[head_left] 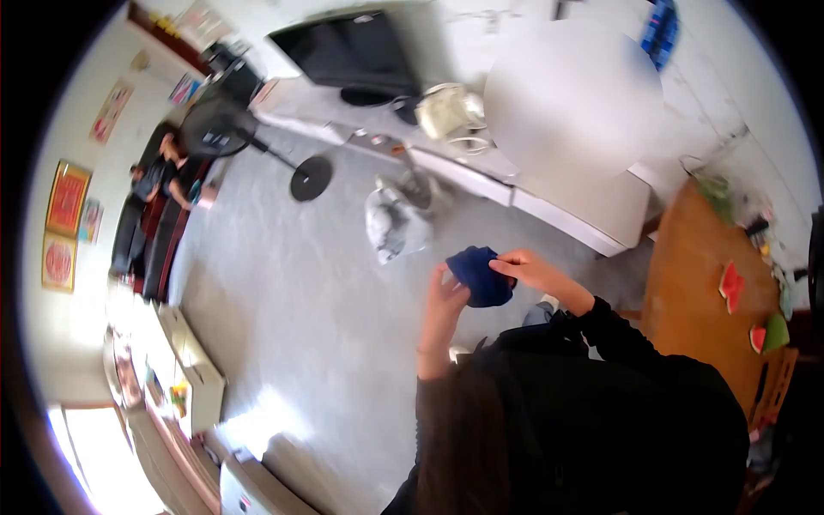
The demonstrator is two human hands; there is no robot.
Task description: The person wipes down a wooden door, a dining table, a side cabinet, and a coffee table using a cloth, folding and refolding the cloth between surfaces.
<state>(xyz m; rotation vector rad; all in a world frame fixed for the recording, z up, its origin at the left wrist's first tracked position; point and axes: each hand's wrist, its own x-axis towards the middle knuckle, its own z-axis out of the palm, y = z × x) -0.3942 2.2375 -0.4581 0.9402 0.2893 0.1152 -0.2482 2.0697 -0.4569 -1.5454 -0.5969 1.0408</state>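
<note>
A dark blue piece of folded cloth (482,276) is held up between my two hands, above the grey floor. My left hand (445,296) grips its left side, the fingers bent against the edge. On the upper right side, my right hand (525,268) pinches the cloth between thumb and fingers. What kind of cloth item it is, I cannot make out. Just beyond the cloth, a whitish plastic bag (396,225) rests on the floor.
A standing fan (311,178) and a low white cabinet (566,210) with a television (348,53) are ahead. To the right is a wooden table (699,283) with watermelon slices (730,286). A person (154,180) is on the dark sofa (163,249) at far left.
</note>
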